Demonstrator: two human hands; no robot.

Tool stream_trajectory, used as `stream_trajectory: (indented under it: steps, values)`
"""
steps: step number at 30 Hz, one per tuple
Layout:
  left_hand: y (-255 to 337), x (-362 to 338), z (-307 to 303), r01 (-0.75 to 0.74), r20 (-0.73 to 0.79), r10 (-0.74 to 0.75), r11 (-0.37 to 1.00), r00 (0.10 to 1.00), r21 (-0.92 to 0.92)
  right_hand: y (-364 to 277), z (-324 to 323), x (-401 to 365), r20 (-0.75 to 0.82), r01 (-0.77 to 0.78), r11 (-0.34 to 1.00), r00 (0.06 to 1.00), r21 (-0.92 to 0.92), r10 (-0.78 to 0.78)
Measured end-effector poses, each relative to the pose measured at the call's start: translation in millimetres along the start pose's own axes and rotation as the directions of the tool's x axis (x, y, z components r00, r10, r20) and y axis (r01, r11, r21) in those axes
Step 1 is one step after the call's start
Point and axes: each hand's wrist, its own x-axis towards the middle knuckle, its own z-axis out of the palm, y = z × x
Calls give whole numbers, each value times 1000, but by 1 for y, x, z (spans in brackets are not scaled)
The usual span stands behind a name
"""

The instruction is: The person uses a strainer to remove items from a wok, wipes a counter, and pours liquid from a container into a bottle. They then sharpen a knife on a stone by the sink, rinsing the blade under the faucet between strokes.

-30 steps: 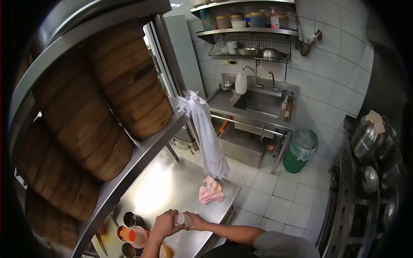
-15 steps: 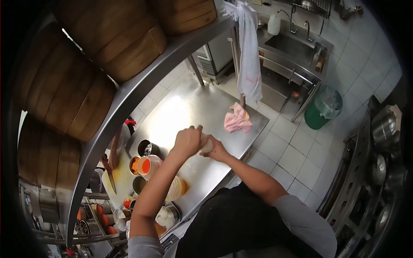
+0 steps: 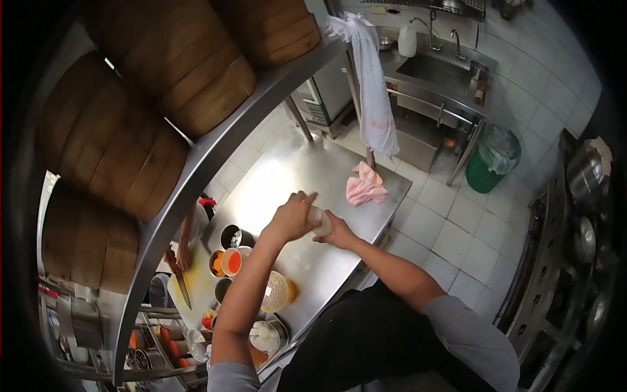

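My right hand [image 3: 336,231] is closed round a small whitish, translucent container [image 3: 322,223], held above the steel table [image 3: 326,157]. It looks like a jar or cup; what is inside does not show. Over its left side reaches my left hand [image 3: 291,217], palm down, with fingers apart and one stretched out past the container's top. Whether those fingertips touch it is hard to tell. Below my left forearm stand a tub of orange-red liquid [image 3: 233,262] and a larger tub with a yellowish rim [image 3: 277,292].
A crumpled pink cloth [image 3: 366,185] lies near the table's far right corner. Bamboo steamers [image 3: 111,137] crowd the overhead shelf [image 3: 189,157]. Left, another person's hand [image 3: 183,256] is beside a knife [image 3: 182,285] on a yellow cutting board. A pan of white rounded pieces [image 3: 264,338] stands nearby.
My left hand's fingers have lifted and spread, uncovering more of the container. My right hand still holds it. The whole view has shifted slightly.
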Motion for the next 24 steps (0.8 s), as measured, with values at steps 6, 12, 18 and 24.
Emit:
stream_trajectory:
  steps: [6,12,18,24]
  values:
    - [10,0,-2,111,136,-119,992,984,61,4,3,1,20,18,999,1000,31,-18]
    - [24,6,4,401,-17,-403,905,915,139,0,0,-1,6,30,998,1000,46,-30]
    - [8,-9,-1,36,123,-27,997,992,-74,3,-2,-1,41,27,996,999,89,-31]
    - [19,3,3,270,21,-272,961,962,67,3,-4,1,51,6,999,999,49,-9]
